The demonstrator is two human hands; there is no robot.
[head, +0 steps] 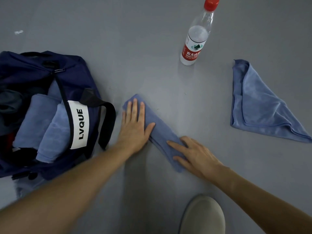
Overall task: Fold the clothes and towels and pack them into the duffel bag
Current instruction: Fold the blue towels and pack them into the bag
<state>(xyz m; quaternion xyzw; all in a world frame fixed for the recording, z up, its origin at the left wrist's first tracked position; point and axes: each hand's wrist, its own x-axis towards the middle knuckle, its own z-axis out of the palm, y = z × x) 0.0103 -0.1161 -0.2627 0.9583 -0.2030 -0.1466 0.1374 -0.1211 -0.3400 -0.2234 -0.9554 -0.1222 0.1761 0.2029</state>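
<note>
— Pressed flat under both palms is what?
— A narrow folded blue towel (162, 134) at frame centre: left hand (135, 127) laid open on its far end, right hand (194, 154) on its near end, nothing clenched.
— And beyond?
— At left, the navy duffel bag (25, 73) is seen open, rolled towels (43, 122) packed inside; at right, another towel (260, 105) is left unfolded; a water bottle (195, 39) is stood at the top.
</note>
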